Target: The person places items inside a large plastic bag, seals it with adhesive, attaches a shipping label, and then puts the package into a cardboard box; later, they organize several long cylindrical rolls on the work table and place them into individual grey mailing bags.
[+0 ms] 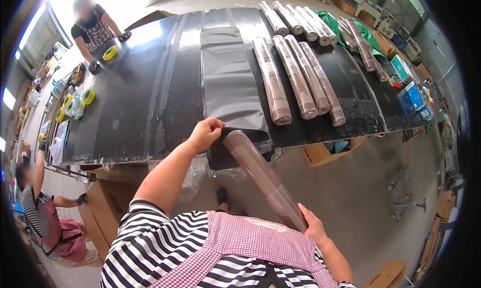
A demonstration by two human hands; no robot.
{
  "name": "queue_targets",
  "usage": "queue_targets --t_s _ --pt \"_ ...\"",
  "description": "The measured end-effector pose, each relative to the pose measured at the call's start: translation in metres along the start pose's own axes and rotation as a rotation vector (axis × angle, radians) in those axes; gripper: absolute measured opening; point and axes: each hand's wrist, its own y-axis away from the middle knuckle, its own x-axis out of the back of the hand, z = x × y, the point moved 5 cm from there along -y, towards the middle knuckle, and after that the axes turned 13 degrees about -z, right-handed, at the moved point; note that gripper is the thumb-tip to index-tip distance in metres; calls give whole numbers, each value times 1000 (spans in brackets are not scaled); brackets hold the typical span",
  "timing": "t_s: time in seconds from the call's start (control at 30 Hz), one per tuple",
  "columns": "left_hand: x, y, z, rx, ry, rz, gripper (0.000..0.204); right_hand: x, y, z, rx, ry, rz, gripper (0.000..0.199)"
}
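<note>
A brown patterned roll wrapped in clear film (263, 177) slants from the table edge down toward my right side. Its lower end is gripped by my right hand (313, 225), the fingers wrapped round it. My left hand (207, 132) is closed in a pinch on the near edge of a long grey plastic bag (233, 92). The roll's upper end lies at the bag's mouth, just beside my left fingers. The bags lie flat in a stack on the black table, their near ends hanging over its edge.
Several wrapped rolls (273, 82) lie right of the bags, with more behind. Yellow tape rolls (88, 96) sit at the table's left. One co-worker (95, 30) stands at the far left corner; another (52, 218) handles a cardboard box (102, 213). Blue boxes (415, 96) are at right.
</note>
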Motion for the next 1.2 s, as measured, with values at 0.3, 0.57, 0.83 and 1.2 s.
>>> queue_targets --t_s 0.3,0.57,0.83,1.2 --pt "21 -31 61 -445 -541 336 10 -1 -103 -68 186 -665 -85 99" --pt "52 -69 -24 -181 -115 361 14 -15 -199 -106 153 -39 -145 59" --pt "39 -71 -35 -41 -244 643 27 66 -392 -165 124 294 328 85" --pt "70 -75 -42 187 -300 518 26 64 -356 -127 17 609 -586 28"
